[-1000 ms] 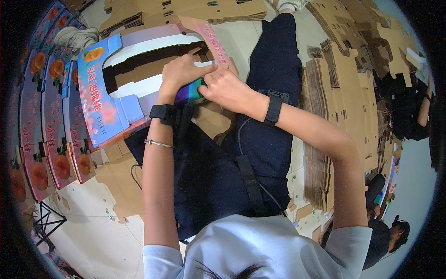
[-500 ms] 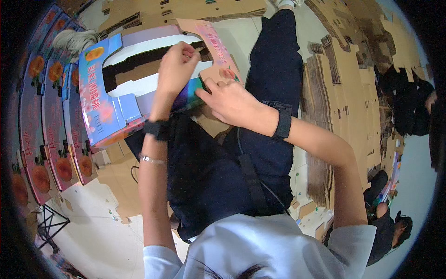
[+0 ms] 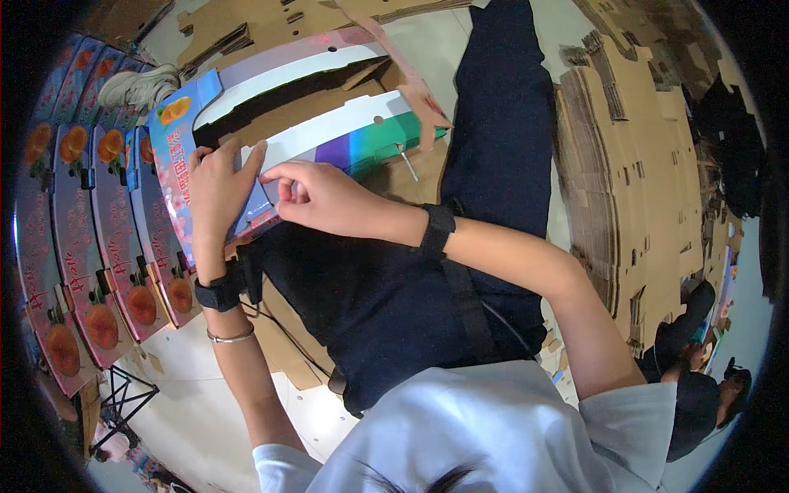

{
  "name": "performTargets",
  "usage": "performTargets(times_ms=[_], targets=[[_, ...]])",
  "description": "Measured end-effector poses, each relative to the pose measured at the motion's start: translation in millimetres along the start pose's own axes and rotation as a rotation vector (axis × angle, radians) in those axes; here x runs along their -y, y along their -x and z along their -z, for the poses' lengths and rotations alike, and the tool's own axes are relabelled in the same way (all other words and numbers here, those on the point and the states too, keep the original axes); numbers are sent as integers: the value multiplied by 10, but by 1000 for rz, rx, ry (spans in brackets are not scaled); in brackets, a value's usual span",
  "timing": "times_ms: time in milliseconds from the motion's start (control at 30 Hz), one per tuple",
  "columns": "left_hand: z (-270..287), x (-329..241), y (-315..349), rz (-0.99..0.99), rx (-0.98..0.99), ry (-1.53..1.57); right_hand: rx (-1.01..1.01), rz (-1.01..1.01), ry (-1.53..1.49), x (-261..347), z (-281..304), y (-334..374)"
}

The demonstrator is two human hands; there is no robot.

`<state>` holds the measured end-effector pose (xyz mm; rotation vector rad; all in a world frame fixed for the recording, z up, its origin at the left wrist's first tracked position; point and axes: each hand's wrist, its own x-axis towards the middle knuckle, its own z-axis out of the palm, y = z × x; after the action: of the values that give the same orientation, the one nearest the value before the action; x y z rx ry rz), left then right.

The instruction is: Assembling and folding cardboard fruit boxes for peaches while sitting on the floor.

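Note:
A colourful fruit carton [image 3: 283,150], printed with blossoms and an orange fruit, lies tilted across my lap, its top partly open onto brown cardboard inside. At its near left corner my left hand [image 3: 218,191] is closed over the blue end panel, thumb along the white inner edge. Right beside it, my right hand [image 3: 319,197] has its fingers curled, thumb and forefinger at the same corner flap; its fingertips are partly hidden. The carton's pink right end flap [image 3: 415,86] stands raised. A thin white stick-like piece [image 3: 408,163] pokes out of the green side.
Several printed cartons [image 3: 99,246] stand in rows at the left, with a pale shoe [image 3: 138,88] behind them. Stacks of flat brown cardboard [image 3: 592,181] lie at the right, more [image 3: 230,41] at the back. A black wire stand [image 3: 123,400] is at lower left. Another person [image 3: 699,394] sits at far right.
Both hands have moved left, from the carton's right end to its near left corner. The pink right end flap, earlier folded over the top, now stands up and away from the opening.

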<state>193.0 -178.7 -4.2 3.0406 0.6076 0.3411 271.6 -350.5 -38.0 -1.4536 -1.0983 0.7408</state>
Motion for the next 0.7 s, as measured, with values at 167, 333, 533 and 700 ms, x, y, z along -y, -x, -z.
performTargets(times_ms=[167,333,533,700], targets=[[118,-93,-64,149,118,119,-44,-158,-180,-65,-88,-42],[174,-151,-15,210,94,159,98,-292,-351,-121,83,-263],[119,-125,144,108,107,170,2,-71,-10,-74,-40,-7],[61,-184,154,63,-25,207,-36,-73,-116,-162,-104,-22]])
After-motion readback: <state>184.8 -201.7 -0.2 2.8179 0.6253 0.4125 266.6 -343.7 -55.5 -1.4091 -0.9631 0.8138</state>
